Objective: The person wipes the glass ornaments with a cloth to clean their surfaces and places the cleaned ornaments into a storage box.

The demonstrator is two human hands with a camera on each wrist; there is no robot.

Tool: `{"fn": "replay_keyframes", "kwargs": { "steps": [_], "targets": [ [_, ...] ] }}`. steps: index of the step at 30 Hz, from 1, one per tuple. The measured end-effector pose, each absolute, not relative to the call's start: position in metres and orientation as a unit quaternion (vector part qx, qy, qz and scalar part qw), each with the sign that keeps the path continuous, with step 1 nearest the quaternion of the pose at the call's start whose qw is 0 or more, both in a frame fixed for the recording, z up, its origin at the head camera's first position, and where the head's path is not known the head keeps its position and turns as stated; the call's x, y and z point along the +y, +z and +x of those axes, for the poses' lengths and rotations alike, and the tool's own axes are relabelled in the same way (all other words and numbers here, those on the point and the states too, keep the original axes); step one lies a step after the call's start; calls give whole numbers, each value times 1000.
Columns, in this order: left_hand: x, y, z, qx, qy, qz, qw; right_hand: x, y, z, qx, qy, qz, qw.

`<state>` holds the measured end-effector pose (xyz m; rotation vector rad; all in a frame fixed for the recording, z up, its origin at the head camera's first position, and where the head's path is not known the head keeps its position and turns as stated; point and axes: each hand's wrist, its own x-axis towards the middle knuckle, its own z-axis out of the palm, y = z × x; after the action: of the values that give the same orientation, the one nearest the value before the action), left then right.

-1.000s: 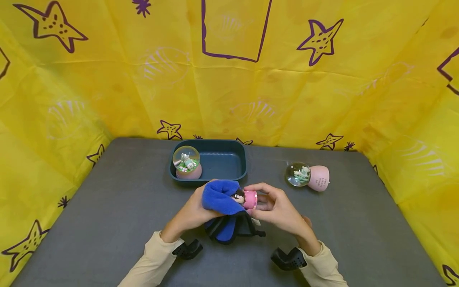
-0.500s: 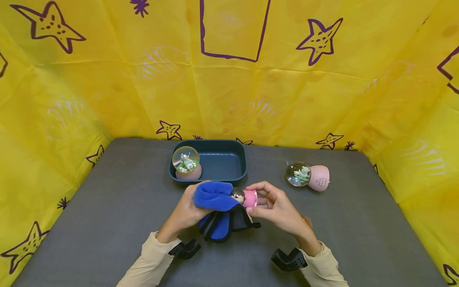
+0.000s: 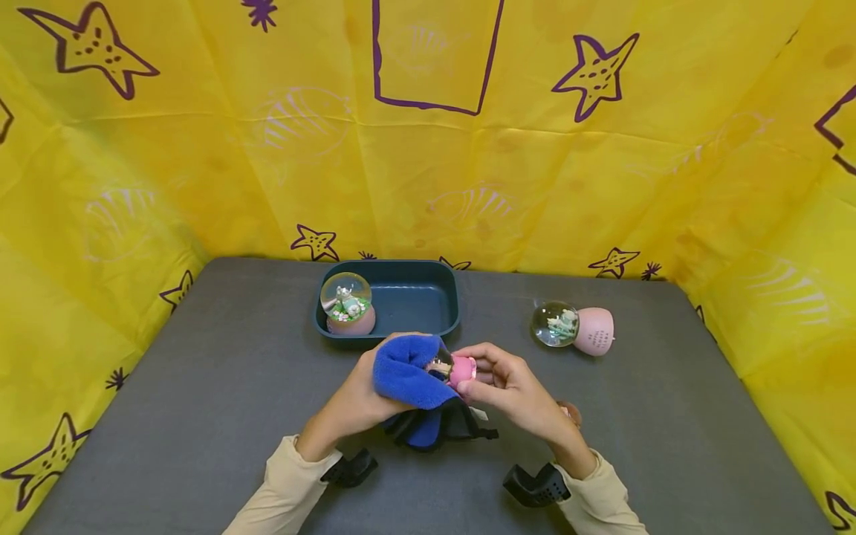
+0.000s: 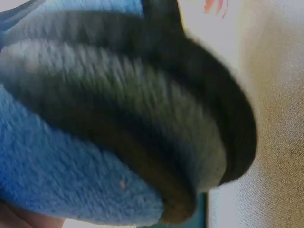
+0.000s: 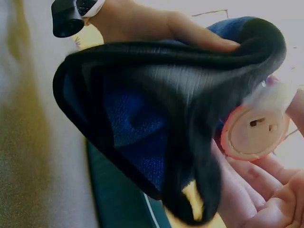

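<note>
My left hand grips a folded blue towel with black edging, wrapped over the glass end of a small snow globe. Dark and pale parts of a figure show between the towel and the globe's pink base. My right hand holds that base by its sides with fingers and thumb, the globe lying sideways. Seen from the right wrist, the round underside of the base faces the camera beside the towel's hanging loop. The towel fills most of the left wrist view, hiding the globe there.
A dark teal tray stands behind the hands, with an upright snow globe at its left end. Another snow globe lies on its side on the grey table to the right. Behind my right wrist a brownish object is partly hidden.
The towel and left hand have slid left over the globe and back right. The pink base has shifted slightly left and tilted a little. The tray and the other globes have stayed put.
</note>
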<state>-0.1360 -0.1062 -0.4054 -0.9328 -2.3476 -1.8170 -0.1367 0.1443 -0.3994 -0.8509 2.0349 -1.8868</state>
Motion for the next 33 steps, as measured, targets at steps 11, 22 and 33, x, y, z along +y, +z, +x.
{"fn": "replay_keyframes", "kwargs": {
  "steps": [11,22,33],
  "targets": [
    [-108,-415,-144,-712,-588,-362,124,150,-402,-136,690,-640,-322,99],
    [-115,-416,-146,-722,-569,-357,164,150,-403,-137,692,-642,-318,82],
    [-105,-419,-144,-716,-576,-370,132,145,-400,-137,714,-613,-337,37]
  ]
}}
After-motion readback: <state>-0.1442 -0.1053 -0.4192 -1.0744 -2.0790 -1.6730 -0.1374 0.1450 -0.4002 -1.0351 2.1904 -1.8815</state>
